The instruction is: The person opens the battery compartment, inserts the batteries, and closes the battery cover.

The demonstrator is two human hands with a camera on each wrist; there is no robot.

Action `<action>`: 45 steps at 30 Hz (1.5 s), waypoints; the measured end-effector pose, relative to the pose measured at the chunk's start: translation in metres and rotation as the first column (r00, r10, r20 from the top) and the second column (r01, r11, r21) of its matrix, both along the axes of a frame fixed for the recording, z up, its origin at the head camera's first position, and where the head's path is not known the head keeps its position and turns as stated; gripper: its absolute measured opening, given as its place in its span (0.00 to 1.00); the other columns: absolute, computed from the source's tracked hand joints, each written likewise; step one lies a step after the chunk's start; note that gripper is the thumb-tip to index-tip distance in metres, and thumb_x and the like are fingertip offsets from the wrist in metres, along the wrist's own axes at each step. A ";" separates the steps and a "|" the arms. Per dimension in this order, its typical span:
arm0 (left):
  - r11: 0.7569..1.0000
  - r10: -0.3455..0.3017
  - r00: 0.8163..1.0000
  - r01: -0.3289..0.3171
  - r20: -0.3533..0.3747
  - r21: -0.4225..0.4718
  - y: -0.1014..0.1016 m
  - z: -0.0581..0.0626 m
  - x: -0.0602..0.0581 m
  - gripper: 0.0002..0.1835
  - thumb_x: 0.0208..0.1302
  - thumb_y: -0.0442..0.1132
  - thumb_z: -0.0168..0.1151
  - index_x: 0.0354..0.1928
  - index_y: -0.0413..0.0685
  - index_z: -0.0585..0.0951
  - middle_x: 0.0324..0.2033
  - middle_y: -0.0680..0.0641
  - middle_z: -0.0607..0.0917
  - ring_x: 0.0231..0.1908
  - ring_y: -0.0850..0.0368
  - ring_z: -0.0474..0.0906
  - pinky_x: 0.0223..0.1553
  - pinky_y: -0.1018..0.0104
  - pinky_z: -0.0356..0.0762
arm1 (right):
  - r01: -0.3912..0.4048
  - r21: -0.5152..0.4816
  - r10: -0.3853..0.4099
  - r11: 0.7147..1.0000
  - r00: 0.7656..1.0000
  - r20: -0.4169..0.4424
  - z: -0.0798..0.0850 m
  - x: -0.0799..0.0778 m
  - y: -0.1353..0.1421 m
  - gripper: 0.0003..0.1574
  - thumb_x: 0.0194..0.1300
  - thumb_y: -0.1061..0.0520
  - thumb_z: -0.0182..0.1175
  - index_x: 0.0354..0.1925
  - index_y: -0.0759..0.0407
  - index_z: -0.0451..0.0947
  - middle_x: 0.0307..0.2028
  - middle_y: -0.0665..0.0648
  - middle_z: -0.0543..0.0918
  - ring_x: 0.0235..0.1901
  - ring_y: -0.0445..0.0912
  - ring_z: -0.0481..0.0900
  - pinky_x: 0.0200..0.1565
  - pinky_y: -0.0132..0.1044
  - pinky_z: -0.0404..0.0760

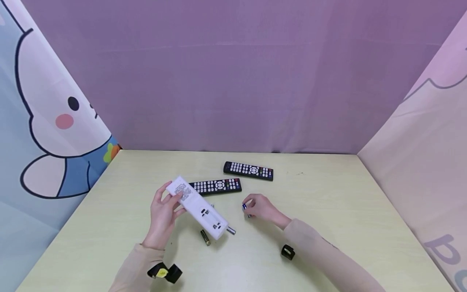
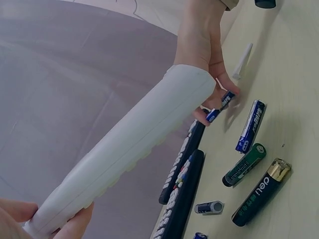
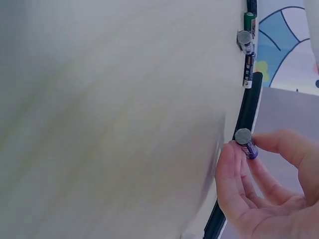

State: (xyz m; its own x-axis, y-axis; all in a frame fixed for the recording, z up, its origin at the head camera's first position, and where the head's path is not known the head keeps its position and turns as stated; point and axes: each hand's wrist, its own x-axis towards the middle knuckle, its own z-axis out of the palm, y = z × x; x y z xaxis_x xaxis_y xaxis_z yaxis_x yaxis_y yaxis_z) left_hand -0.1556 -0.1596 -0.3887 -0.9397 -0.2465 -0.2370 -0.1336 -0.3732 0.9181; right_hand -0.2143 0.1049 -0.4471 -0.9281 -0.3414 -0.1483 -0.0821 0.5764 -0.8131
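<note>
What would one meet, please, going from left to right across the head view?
Cartoon-print cloth, left hand, white remote control, right hand, right sleeve, pale cloth.

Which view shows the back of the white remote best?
Head: it faces the white remote's back, showing printed label and battery compartment. Left wrist shows mainly its side and near end; right wrist doesn't clearly show it.
</note>
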 end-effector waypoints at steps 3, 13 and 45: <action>1.000 0.001 1.000 -0.001 -0.002 0.005 0.000 0.000 0.001 0.30 0.61 0.27 0.47 0.64 0.53 0.55 0.41 0.51 0.75 0.33 0.60 0.80 0.40 0.61 0.78 | 0.014 -0.033 -0.014 0.999 1.000 0.003 0.004 0.003 0.001 0.14 0.50 0.66 0.61 0.39 0.65 0.75 0.21 0.55 0.76 0.17 0.44 0.74 0.21 0.33 0.76; 1.000 0.005 1.000 -0.005 0.000 0.004 0.000 0.000 0.002 0.30 0.61 0.27 0.47 0.64 0.52 0.55 0.37 0.54 0.77 0.33 0.61 0.80 0.40 0.61 0.78 | 0.024 -0.135 -0.024 0.991 1.000 0.001 0.013 0.011 0.002 0.18 0.52 0.67 0.57 0.45 0.66 0.73 0.26 0.56 0.77 0.20 0.45 0.76 0.26 0.40 0.80; 0.999 -0.039 0.999 0.040 -0.029 0.035 0.015 0.002 0.002 0.29 0.61 0.28 0.48 0.63 0.53 0.56 0.43 0.48 0.75 0.35 0.59 0.79 0.40 0.61 0.78 | 0.031 -0.450 -0.056 0.892 0.998 -0.043 0.039 0.040 -0.008 0.22 0.53 0.64 0.60 0.48 0.68 0.71 0.34 0.61 0.79 0.29 0.42 0.78 0.37 0.35 0.80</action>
State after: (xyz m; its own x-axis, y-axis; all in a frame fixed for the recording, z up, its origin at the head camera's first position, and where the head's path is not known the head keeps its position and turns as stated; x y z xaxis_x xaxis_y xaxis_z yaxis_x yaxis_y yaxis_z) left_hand -0.1531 -0.1443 -0.3867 -0.9551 -0.2011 -0.2177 -0.1226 -0.4008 0.9079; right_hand -0.1743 0.0971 -0.4078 -0.9457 -0.3192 0.0614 -0.1159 0.1546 -0.9812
